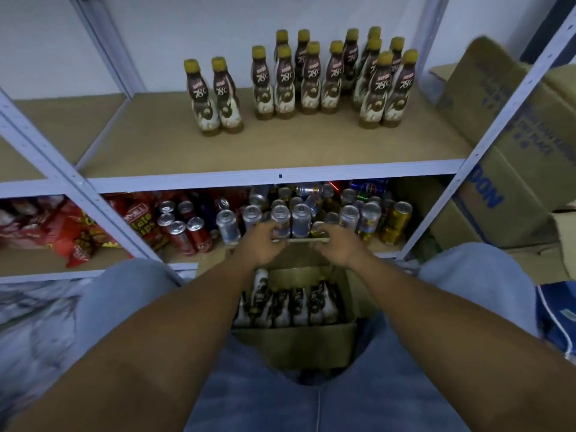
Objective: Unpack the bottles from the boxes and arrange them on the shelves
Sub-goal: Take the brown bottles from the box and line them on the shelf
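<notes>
Several brown-and-white coffee bottles (314,79) with yellow caps stand on the upper shelf board (156,145), two of them apart at the left (215,98). An open cardboard box (299,341) sits on the floor between my knees, holding several more of the same bottles (290,304). My left hand (260,246) and my right hand (341,244) both reach over the box's far edge. Each grips the far flap (300,241), fingers curled over it, just in front of the lower shelf.
The lower shelf holds several cans (296,213) and red snack bags (78,226). Large cardboard boxes (511,126) lean at the right beside the white shelf post (486,141). My knees in blue jeans flank the box.
</notes>
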Demonstrator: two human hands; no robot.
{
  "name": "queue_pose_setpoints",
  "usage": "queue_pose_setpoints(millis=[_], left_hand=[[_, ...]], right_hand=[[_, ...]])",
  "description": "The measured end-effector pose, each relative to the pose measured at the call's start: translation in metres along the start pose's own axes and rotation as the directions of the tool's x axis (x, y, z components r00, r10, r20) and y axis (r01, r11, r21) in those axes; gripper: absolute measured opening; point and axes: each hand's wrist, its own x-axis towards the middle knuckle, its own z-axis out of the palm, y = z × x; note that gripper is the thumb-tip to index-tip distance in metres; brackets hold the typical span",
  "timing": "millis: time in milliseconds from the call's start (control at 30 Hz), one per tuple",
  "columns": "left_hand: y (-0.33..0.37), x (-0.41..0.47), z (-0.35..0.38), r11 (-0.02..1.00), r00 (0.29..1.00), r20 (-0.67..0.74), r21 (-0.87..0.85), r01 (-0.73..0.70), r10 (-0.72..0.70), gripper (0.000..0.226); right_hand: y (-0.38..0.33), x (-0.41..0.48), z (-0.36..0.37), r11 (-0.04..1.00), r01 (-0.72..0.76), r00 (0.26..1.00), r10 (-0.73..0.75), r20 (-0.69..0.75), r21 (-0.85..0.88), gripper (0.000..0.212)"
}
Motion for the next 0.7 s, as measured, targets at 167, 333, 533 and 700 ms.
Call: queue_pose_setpoints(millis=[167, 333, 533, 700], left_hand=[[-0.052, 0.001, 0.036, 0.949, 0.977, 0.060, -0.231, 0.213, -0.205, 0.024], [-0.116, 0.021, 0.074, 0.886, 0.934, 0.157, -0.297, 0.356, -0.322, 0.032], [-0.156, 0.048, 0.114, 0.872, 0.906, 0.162, -0.248, 0.421, -0.391, 0.073], [-0.175, 0.074, 0.137, 0.838, 0.877, 0.187, -0.262, 0.479, -0.443, 0.055]], right_hand=[[0.023, 0.025, 0.049, 0.989, -0.117, 0.982, 0.101, 0.160, 0.092, 0.059], [0.051, 0.052, 0.092, 0.899, -0.325, 0.939, 0.269, 0.212, 0.295, 0.061], [0.077, 0.083, 0.127, 0.762, -0.406, 0.914, 0.345, 0.214, 0.505, 0.056], [0.094, 0.097, 0.151, 0.700, -0.441, 0.895, 0.391, 0.214, 0.562, 0.065]])
